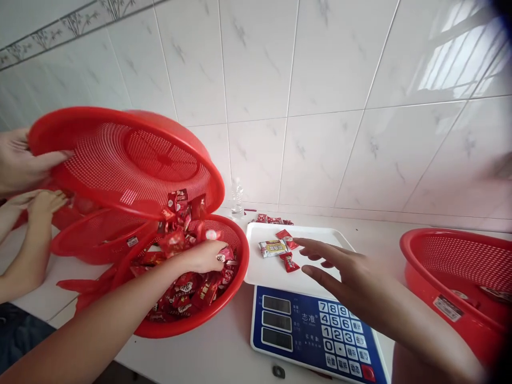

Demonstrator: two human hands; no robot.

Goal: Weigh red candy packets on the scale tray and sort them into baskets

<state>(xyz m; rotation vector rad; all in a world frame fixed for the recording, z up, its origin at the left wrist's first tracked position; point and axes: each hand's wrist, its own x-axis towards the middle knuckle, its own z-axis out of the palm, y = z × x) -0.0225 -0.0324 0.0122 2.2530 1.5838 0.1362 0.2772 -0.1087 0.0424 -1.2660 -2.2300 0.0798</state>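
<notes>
Head view: left hand (206,256) fingers curled on red-wrapped candies (188,288) in round red plastic mesh basket (244,261); right hand (348,272) fingers spread over white plastic scale tray (272,272). Looks like scooping step; lift wants firm grab.

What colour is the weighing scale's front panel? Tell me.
The front panel is blue with white number keys; the head view shows it best.

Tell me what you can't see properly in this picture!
1. Head view: the left hand has its fingers down among the candies in the front basket, so any grip is hidden.
2. The scale screens are too dim to read.
3. The right basket is cut off by the picture's edge, and its wall hides part of the inside.
4. Only a co-worker's hands show; the left edge cuts off the rest.
</notes>
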